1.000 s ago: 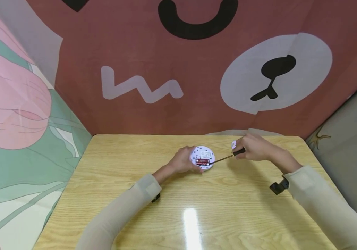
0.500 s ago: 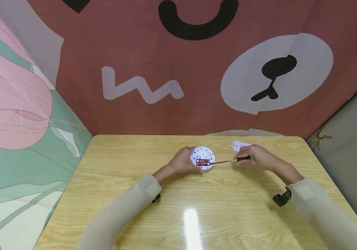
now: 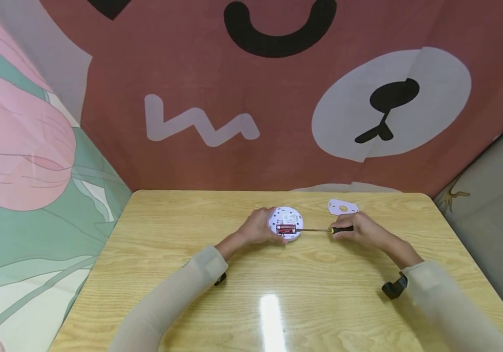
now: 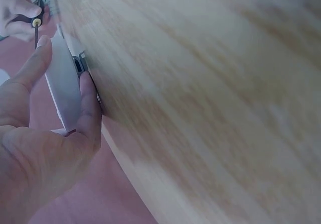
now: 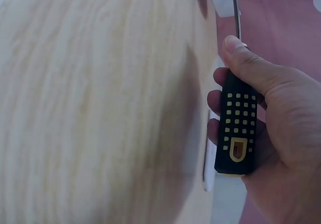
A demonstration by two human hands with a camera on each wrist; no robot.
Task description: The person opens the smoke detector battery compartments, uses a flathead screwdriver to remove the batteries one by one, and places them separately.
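My left hand (image 3: 257, 226) grips the left rim of a round white device (image 3: 289, 215), perhaps a smoke alarm, its open battery bay facing up. Red batteries (image 3: 285, 229) lie in the bay. In the left wrist view the device (image 4: 65, 86) is edge-on between thumb and fingers. My right hand (image 3: 363, 227) holds a screwdriver (image 3: 342, 229) by its black and yellow handle. The thin shaft points left, its tip at the right end of the batteries; exact contact is too small to tell. The right wrist view shows fingers curled round the handle (image 5: 238, 118).
A white plate (image 3: 336, 206) with a round hole and slots lies on the wooden table (image 3: 189, 215), just behind my right hand. The table's back edge meets a red cloth (image 3: 277, 166). A glare patch (image 3: 271, 318) shines on the tabletop near me.
My right hand has shifted right and nearer to me, swinging the screwdriver from a slant to almost level. More of the white plate shows. The left hand and device have stayed still.
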